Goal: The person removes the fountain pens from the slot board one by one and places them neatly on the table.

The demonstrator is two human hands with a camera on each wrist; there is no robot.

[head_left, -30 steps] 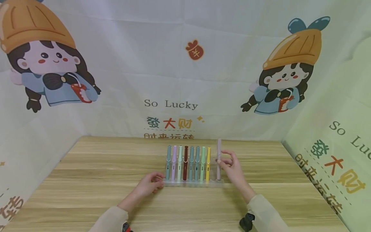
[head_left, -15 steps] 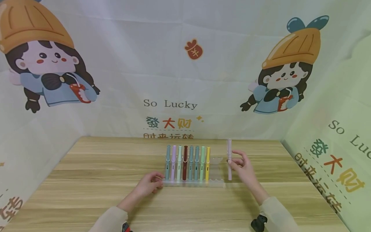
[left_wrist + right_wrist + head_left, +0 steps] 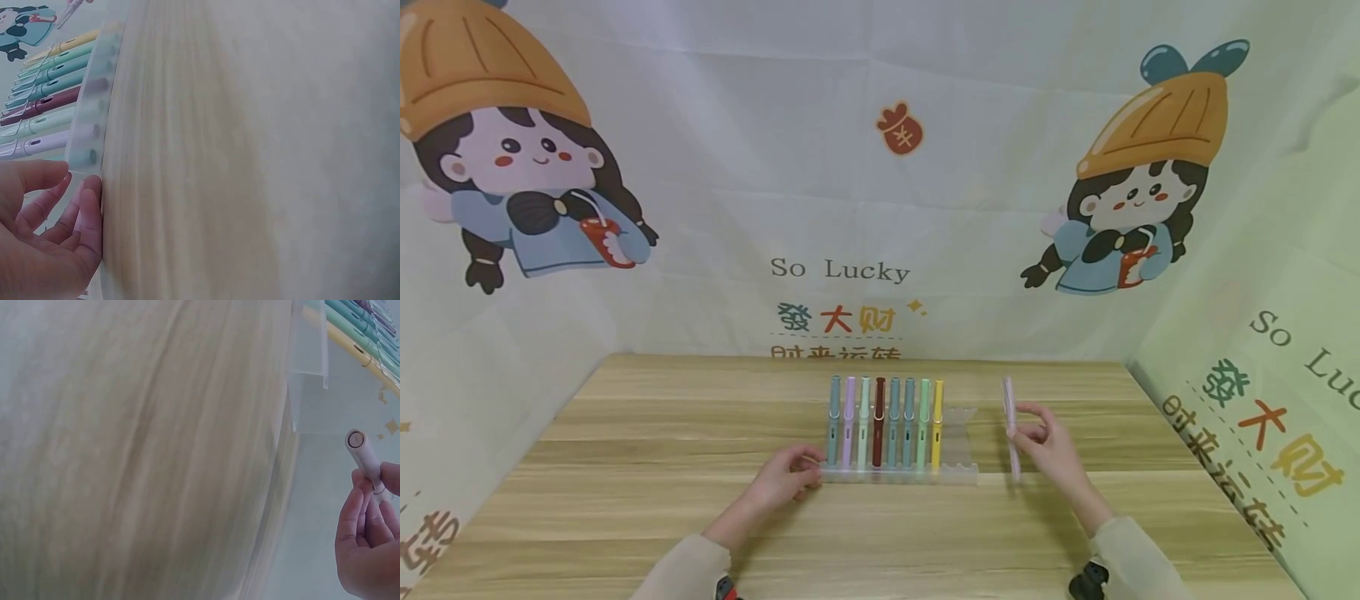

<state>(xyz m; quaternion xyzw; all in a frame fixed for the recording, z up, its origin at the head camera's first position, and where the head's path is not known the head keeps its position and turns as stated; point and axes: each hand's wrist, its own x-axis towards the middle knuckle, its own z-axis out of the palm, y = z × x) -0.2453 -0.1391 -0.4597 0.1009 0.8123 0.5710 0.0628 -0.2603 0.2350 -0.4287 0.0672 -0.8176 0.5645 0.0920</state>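
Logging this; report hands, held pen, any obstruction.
Left hand at left end of rack. Right hand pinching pale pink pen, apart from rack. Nothing seen between pen and rack.

In the right wrist view the right hand (image 3: 369, 556) — itself cut off by the edge — hides part of the pink pen (image 3: 366, 456); the left wrist view crops the left hand (image 3: 47, 250), the head view both sleeves (image 3: 688, 568).

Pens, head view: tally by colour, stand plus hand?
Blue-green pens: 3
Lilac pen: 1
Pale mint pen: 1
Dark red pen: 1
Light green pen: 1
Yellow pen: 1
Pale pink pen: 1
Total: 9 (8 in the clear stand, 1 in the right hand)
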